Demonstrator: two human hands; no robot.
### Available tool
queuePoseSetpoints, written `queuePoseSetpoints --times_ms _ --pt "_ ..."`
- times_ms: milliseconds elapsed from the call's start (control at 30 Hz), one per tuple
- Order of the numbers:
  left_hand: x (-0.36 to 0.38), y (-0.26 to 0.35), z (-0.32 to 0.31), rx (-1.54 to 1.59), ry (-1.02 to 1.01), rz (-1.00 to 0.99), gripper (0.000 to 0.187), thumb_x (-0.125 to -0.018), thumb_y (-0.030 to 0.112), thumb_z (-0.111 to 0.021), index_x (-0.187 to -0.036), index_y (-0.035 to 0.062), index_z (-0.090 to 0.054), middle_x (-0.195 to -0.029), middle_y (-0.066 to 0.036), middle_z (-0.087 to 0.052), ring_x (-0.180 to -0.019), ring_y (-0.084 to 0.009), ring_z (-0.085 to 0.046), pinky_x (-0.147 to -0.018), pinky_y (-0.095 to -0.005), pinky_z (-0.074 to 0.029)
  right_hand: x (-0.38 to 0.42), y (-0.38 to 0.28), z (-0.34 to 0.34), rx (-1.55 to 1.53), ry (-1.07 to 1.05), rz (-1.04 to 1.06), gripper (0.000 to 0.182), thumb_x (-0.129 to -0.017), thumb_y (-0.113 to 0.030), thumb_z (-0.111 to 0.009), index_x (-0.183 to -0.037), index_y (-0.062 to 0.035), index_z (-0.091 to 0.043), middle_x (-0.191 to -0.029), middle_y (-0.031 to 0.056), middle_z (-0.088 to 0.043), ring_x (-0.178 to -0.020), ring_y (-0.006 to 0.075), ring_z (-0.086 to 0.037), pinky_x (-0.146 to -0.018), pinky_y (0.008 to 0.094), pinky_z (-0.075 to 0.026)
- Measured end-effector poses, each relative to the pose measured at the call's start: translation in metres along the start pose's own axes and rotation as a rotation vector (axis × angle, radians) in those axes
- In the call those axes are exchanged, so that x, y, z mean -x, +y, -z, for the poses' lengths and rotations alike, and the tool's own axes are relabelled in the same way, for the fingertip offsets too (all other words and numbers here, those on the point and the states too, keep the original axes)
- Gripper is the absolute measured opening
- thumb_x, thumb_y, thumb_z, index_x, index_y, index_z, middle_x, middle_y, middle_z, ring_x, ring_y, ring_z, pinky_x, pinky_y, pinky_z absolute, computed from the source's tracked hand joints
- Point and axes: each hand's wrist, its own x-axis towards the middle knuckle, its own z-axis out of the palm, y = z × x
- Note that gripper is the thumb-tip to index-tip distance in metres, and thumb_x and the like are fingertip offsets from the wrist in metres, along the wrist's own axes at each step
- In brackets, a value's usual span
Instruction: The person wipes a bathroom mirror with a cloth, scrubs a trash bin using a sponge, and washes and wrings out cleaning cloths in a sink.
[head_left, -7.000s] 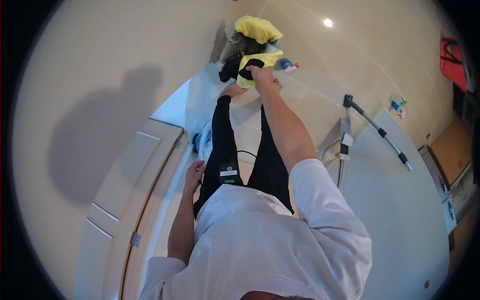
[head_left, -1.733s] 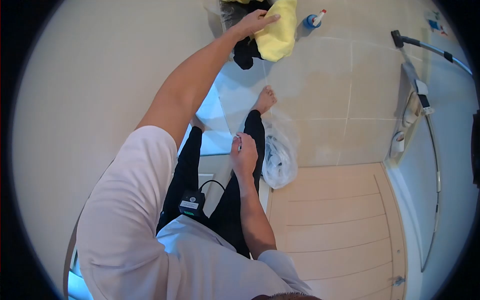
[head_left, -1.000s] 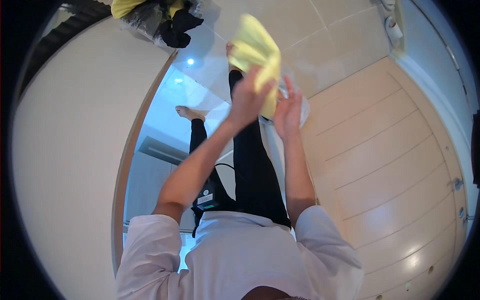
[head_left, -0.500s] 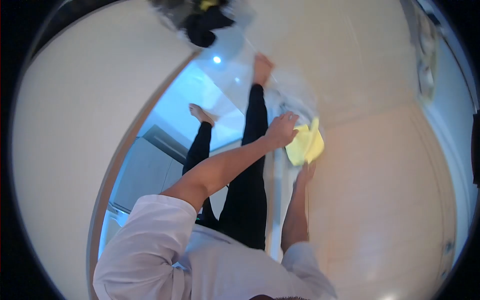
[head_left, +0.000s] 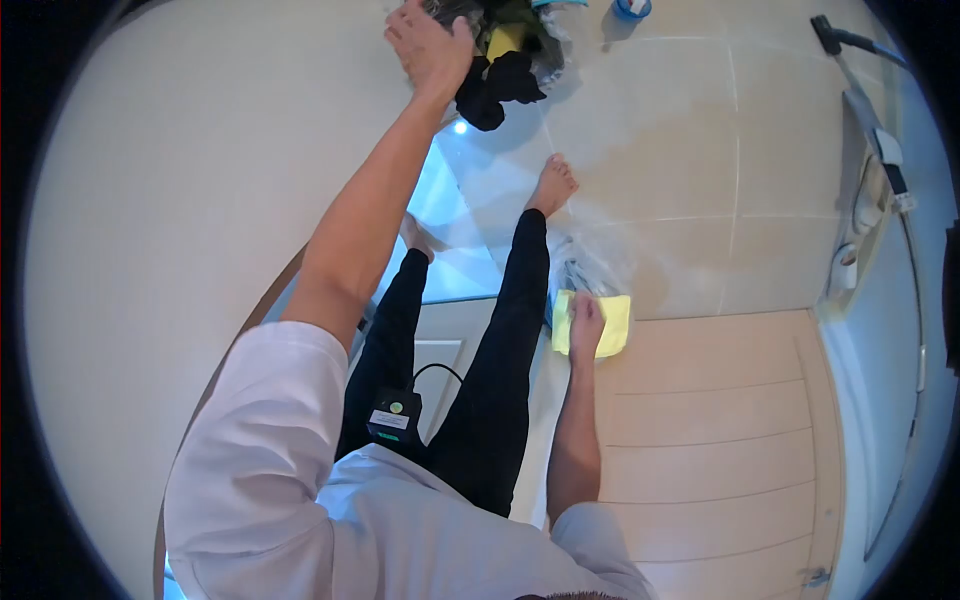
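A folded yellow cloth [head_left: 616,325] is being partly covered by the right hand [head_left: 586,327], just beside the right leg of the black trousers [head_left: 505,365]. A clear plastic bag [head_left: 605,262] is being partly hidden by the cloth, just ahead of the hand. The fingers of that hand are being curled in over the cloth; whether a fold is being gripped cannot be told.

The left hand [head_left: 432,50] is being stretched far forward, next to a pile of dark cloth [head_left: 512,78]. Its fingers are being spread apart, and nothing is being seen in their hold; whether the pile is being touched cannot be told. A yellow piece [head_left: 505,40] is being partly hidden in the pile.

A bare foot [head_left: 553,187] is being set on the tiled floor [head_left: 680,180], between the pile and the plastic bag. A blue container [head_left: 632,9] is being cut off by the view's upper edge. At the waist, a black box [head_left: 393,415] is being worn.
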Motion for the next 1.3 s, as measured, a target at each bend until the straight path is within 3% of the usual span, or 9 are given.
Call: queuePoseSetpoints --times_ms 133,200,300,367,633,900,1100,1233,1300 --pt "0.028 -0.056 -0.054 0.162 -0.265 0.395 0.049 -0.079 0.036 -0.076 -0.098 -0.0087 -0.067 -0.089 -0.024 -0.07 -0.087 -0.0393 -0.069 -0.081 -0.0443 -0.054 -0.114 -0.154 -0.063 -0.1 -0.091 0.315 0.029 -0.102 -0.027 -0.059 -0.111 0.0005 -0.062 -0.089 0.0017 -0.059 -0.079 0.0093 -0.054 -0.069 0.0249 -0.046" --pt "0.027 -0.07 -0.053 0.264 -0.641 0.59 0.043 -0.076 0.032 -0.075 -0.088 -0.0094 -0.071 -0.089 -0.03 -0.071 -0.088 -0.0427 -0.071 -0.08 -0.0463 -0.055 -0.118 -0.266 -0.104 -0.228 -0.183 0.255 0.075 -0.093 -0.042 -0.071 -0.145 0.0038 -0.043 -0.106 0.0096 -0.063 -0.092 0.0152 -0.063 -0.078 0.0272 -0.052" --pt "0.026 -0.071 -0.047 0.238 -0.619 0.483 0.041 -0.075 0.031 -0.074 -0.082 -0.0098 -0.071 -0.085 -0.031 -0.07 -0.086 -0.0444 -0.07 -0.078 -0.0474 -0.055 -0.173 -0.313 -0.161 0.045 -0.028 0.382 0.069 -0.087 -0.039 -0.074 -0.134 0.007 -0.054 -0.106 0.0144 -0.066 -0.092 0.0204 -0.067 -0.077 0.0311 -0.054" --pt "0.025 -0.063 -0.044 0.243 -0.624 0.521 0.038 -0.075 0.028 -0.072 -0.084 -0.0094 -0.071 -0.088 -0.032 -0.069 -0.089 -0.0458 -0.069 -0.081 -0.0481 -0.055 -0.191 -0.325 -0.176 0.235 -0.055 0.365 0.048 -0.084 -0.027 -0.063 -0.119 0.0056 -0.065 -0.115 0.0311 -0.067 -0.105 0.0451 -0.066 -0.09 0.0464 -0.052" --pt "0.091 -0.034 -0.013 0.253 -0.664 0.612 0.033 -0.079 0.022 -0.069 -0.091 -0.0085 -0.07 -0.096 -0.032 -0.069 -0.097 -0.0484 -0.067 -0.087 -0.0511 -0.053 -0.149 -0.264 -0.132 0.379 0.0 0.464 0.028 -0.081 -0.014 -0.056 -0.094 0.0064 -0.07 -0.094 0.0328 -0.068 -0.094 0.0474 -0.066 -0.086 0.0493 -0.051" --pt "0.134 0.001 0.004 0.148 -0.798 0.744 0.033 -0.082 0.021 -0.07 -0.094 -0.0093 -0.069 -0.099 -0.032 -0.069 -0.099 -0.0476 -0.067 -0.088 -0.0491 -0.053 -0.073 -0.195 -0.108 -0.218 -0.15 0.283 0.118 -0.074 -0.043 -0.087 -0.153 0.0098 -0.015 -0.156 0.0322 -0.029 -0.143 0.0393 -0.036 -0.114 0.0408 -0.034" --pt "0.178 -0.013 -0.007 0.227 -0.681 0.824 0.039 -0.075 0.025 -0.08 -0.084 -0.011 -0.067 -0.087 -0.033 -0.068 -0.09 -0.046 -0.068 -0.08 -0.048 -0.053 -0.067 -0.127 -0.158 0.116 0.148 0.612 0.139 -0.065 -0.039 -0.093 -0.155 0.0084 0.003 -0.163 0.0312 -0.003 -0.154 0.0362 -0.005 -0.124 0.039 -0.009" --pt "0.181 -0.02 -0.004 0.457 -0.707 0.878 0.031 -0.075 0.015 -0.077 -0.088 -0.0119 -0.068 -0.087 -0.027 -0.071 -0.082 -0.0359 -0.071 -0.074 -0.0445 -0.053 -0.036 -0.142 -0.168 0.317 -0.036 0.049 0.119 -0.079 -0.038 -0.079 -0.153 0.0122 0.0 -0.106 0.0334 -0.067 -0.102 0.0455 -0.067 -0.088 0.0479 -0.053" --pt "0.191 -0.032 -0.022 0.398 -0.729 0.884 0.031 -0.074 0.013 -0.079 -0.084 -0.0117 -0.065 -0.088 -0.025 -0.071 -0.082 -0.0318 -0.07 -0.074 -0.0433 -0.052 -0.02 -0.118 -0.168 0.387 0.15 0.347 0.092 -0.088 -0.027 -0.069 -0.152 0.0127 -0.016 -0.076 0.0256 -0.068 -0.072 0.0458 -0.068 -0.068 0.0495 -0.055"
